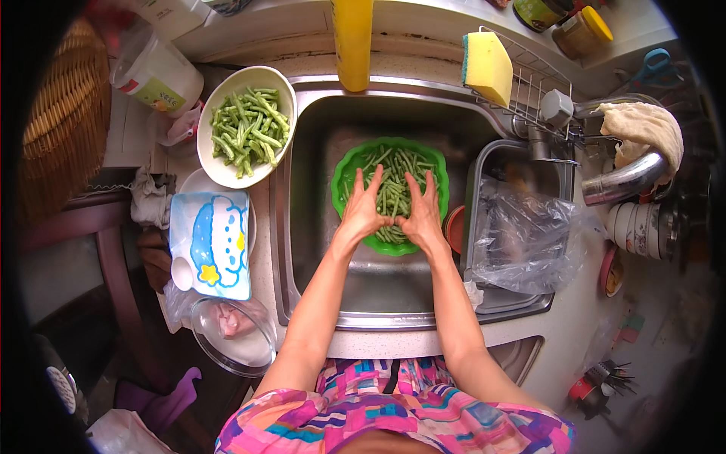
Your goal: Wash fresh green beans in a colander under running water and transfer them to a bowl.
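A scalloped green plastic basin (404, 250) sits in the stainless steel sink (317, 272). Cut green beans (393, 190) fill much of it. My left hand (364, 203) is over the left part of the beans, its fingers spread and pointing away from me. Opposite it, my right hand (420, 205) lies on the right part with fingers likewise apart. Both thumbs come close together near the middle. The palms are hidden, but neither hand shows a clear grip on anything. More cut beans (249, 133) lie in a white oval bowl (212, 164) left of the sink.
A yellow bottle (354, 45) stands behind the sink. A sponge (488, 68) rests on a wire rack (530, 85) near the cloth-draped faucet (629, 179). Plastic film (527, 244) covers part of the right basin. Left are a cartoon-patterned tray (218, 244) and a glass bowl (244, 354) holding what looks like meat.
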Motion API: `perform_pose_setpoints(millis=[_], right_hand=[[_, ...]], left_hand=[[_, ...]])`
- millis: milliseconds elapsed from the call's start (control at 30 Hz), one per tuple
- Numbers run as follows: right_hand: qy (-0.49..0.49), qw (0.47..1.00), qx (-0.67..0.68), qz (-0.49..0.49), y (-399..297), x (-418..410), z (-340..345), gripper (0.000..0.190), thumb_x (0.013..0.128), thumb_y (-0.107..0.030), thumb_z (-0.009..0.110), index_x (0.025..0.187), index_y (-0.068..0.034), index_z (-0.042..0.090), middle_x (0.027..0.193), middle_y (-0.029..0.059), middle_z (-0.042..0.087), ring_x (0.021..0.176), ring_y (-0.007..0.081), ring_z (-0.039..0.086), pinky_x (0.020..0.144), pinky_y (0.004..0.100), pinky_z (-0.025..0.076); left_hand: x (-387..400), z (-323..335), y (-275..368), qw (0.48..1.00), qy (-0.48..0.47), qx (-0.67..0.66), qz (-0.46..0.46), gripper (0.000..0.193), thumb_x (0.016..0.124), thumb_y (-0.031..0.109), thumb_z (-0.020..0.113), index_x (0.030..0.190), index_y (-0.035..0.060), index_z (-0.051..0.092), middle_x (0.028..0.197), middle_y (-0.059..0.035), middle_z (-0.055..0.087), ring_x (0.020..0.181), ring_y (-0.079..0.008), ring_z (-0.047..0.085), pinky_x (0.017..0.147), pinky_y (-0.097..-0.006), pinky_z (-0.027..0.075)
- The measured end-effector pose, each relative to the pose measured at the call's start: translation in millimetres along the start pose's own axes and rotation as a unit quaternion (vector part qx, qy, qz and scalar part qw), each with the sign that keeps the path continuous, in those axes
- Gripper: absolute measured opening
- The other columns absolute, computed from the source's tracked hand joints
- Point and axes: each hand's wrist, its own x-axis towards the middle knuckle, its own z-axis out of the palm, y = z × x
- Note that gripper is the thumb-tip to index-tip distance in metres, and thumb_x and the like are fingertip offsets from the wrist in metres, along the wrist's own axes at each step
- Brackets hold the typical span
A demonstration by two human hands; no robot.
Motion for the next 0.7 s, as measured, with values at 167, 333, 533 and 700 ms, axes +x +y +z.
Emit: perform_pose_setpoints(millis=[167,333,533,700], right_hand=[[-0.124,0.975,-0.161,0.086,1,7,29,0.112,0.057,-0.011,0.083,0.147,-0.024,0.018,0.150,0.0240,0.012,0.134,0.0469,0.022,0.098,0.0679,0.030],[-0.062,0.988,-0.120,0.071,19,37,47,0.082,0.062,-0.002,0.072,0.136,-0.018,0.039,0.133,0.0225,0.036,0.120,0.0435,0.042,0.089,0.0539,0.043],[0.034,0.994,0.102,0.026,20,25,12,0.069,0.067,-0.002,0.068,0.132,-0.012,0.047,0.138,0.0226,0.037,0.123,0.0408,0.042,0.099,0.0438,0.041],[0.033,0.996,0.088,0.005,8,11,-4,0.095,0.059,-0.016,0.083,0.142,-0.017,0.035,0.149,0.0249,0.018,0.134,0.0429,0.027,0.107,0.0473,0.033]], left_hand=[[12,29,-12,0.949,-0.009,0.315,0.029,0.111,0.051,0.009,0.086,0.145,0.0268,0.029,0.154,-0.0170,0.007,0.135,-0.0487,0.020,0.101,-0.0535,0.038],[49,40,-46,0.982,0.092,0.152,0.060,0.067,0.063,-0.003,0.066,0.126,0.0175,0.051,0.122,-0.0177,0.046,0.105,-0.0416,0.052,0.082,-0.0502,0.048],[28,7,-4,0.923,-0.044,-0.355,-0.143,0.088,0.063,0.013,0.080,0.139,0.0011,0.038,0.139,-0.0251,0.041,0.115,-0.0345,0.054,0.089,-0.0390,0.047],[11,0,-8,0.999,-0.003,-0.037,0.009,0.113,0.055,0.017,0.087,0.147,0.0109,0.023,0.150,-0.0276,0.015,0.134,-0.0401,0.030,0.102,-0.0460,0.039]])
